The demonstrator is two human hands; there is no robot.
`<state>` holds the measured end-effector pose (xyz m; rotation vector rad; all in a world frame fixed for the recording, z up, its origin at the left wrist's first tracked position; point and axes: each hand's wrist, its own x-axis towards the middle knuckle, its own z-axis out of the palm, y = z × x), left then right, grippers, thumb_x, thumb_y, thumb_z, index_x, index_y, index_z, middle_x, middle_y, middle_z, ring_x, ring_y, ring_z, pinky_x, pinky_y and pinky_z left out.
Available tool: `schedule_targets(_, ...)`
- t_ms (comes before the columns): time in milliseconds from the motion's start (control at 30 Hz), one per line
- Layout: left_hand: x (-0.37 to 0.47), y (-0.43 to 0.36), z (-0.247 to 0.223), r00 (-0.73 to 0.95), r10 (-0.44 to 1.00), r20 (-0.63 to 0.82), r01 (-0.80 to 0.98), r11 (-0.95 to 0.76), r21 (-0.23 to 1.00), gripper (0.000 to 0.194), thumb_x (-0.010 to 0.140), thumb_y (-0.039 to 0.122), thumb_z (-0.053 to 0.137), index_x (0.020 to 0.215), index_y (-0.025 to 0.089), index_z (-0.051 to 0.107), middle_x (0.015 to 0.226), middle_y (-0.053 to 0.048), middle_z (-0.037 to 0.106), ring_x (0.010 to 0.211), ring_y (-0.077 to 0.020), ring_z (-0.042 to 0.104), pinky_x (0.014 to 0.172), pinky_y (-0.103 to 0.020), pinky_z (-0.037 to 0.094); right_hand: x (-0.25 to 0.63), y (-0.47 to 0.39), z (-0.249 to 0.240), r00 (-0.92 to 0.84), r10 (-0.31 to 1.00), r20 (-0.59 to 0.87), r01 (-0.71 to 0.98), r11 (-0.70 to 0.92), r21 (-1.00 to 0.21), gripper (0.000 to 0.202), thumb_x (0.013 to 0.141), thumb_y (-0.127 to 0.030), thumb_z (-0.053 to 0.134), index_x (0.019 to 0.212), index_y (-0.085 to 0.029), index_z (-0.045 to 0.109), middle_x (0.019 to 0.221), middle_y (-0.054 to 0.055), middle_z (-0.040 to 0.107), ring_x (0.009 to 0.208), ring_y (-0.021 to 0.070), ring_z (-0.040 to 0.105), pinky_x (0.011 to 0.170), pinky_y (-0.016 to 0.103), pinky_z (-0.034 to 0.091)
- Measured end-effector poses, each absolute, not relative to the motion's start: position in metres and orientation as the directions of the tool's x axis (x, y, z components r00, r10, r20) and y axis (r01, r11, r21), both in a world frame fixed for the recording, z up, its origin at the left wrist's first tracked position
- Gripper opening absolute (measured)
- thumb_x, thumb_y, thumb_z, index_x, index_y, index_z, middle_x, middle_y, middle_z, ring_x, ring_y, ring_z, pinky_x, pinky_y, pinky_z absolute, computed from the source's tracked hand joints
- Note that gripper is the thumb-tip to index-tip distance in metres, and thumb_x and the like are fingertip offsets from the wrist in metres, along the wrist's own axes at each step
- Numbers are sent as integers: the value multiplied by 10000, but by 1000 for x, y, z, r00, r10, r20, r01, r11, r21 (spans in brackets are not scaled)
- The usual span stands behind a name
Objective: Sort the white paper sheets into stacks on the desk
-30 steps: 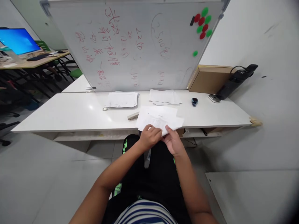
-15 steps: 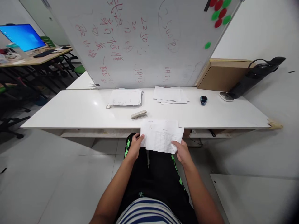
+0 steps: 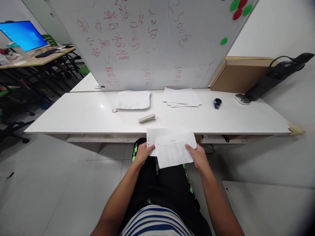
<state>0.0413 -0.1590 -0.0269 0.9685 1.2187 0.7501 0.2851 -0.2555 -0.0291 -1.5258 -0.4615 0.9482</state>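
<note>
Over my lap, at the desk's front edge, I hold overlapping sheets of paper (image 3: 174, 152). The top one carries a printed table and is tilted across the sheet beneath it. My left hand (image 3: 143, 153) is closed on the left side, its thumb on top. At the right side my right hand (image 3: 199, 156) pinches the printed sheet with the thumb over it. Fingers under the paper are hidden. Just beyond the sheets a beige stapler (image 3: 147, 118) lies on the white desk (image 3: 98, 114).
Two paper piles, left (image 3: 134, 100) and right (image 3: 181, 97), lie before the whiteboard (image 3: 157, 49). Farther right are a watch (image 3: 217, 103), a computer mouse (image 3: 242, 99), a cardboard box (image 3: 236, 75) and a black bottle (image 3: 273, 78). An open shelf (image 3: 110, 138) runs under the desktop.
The printed sheet has turned and shifted down and right over the lower sheet, showing more of that sheet on the left. My right hand has moved slightly right; the view has shifted a little.
</note>
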Motion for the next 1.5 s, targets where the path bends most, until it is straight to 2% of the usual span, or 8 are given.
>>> schedule_targets(133,45,-166,-23,170,918,-358,46,355,934,479,606,404,818,970,116,701,988,-121,719,856,-249,671,736,-336,537,289,-256,-31,694,674,-252,-198,-158,-967,420,645,-470,746,888,-128,712,854,95,738,794,270,684,649,346,544)
schedule_targets(367,55,-161,-25,201,917,-344,22,347,938,477,679,449,763,1019,126,674,1061,-117,700,930,-243,654,806,-338,519,289,-238,-19,706,640,-305,-407,14,-913,420,658,-438,755,957,-150,694,925,89,737,872,258,691,763,384,573)
schedule_targets(733,46,-153,-14,415,831,-371,31,394,918,528,719,543,691,1029,116,680,1022,-112,705,870,-227,649,742,-310,500,301,-240,-7,313,812,-492,-462,-323,-826,437,645,-324,811,1016,-123,698,1104,115,696,965,250,675,851,343,541)
schedule_targets(933,50,-159,1,483,774,-410,-11,474,881,510,639,478,780,992,120,697,1035,-123,701,886,-235,653,782,-329,500,295,-244,4,191,823,-534,-517,-378,-768,481,590,-284,841,1019,-128,687,1064,129,707,936,255,680,831,352,545)
schedule_targets(1067,61,-150,30,515,800,-307,-15,366,930,445,671,435,760,990,131,701,999,-101,707,919,-243,642,825,-348,486,289,-239,30,362,841,-402,-353,-276,-894,485,588,-342,830,1009,-155,679,1044,110,712,936,279,668,848,419,529)
schedule_targets(1167,72,-131,55,500,853,-152,11,169,986,401,690,384,739,1004,140,691,976,-76,702,920,-239,629,820,-341,480,289,-231,52,578,801,-158,-45,-162,-986,418,601,-375,808,945,-166,697,951,95,728,922,297,657,887,457,494)
schedule_targets(1267,87,-108,65,454,891,9,38,-29,999,364,730,373,691,1017,150,674,979,-62,692,927,-233,614,806,-328,474,288,-216,59,624,778,74,128,-8,-992,333,660,-390,750,924,-190,714,949,73,727,970,282,638,942,430,459)
schedule_targets(1500,122,-90,46,345,936,68,120,-115,986,323,828,415,553,928,139,688,944,-65,694,929,-237,609,810,-322,465,282,-181,34,654,753,73,122,-10,-992,391,691,-477,686,878,-135,716,931,116,731,968,287,649,925,422,456)
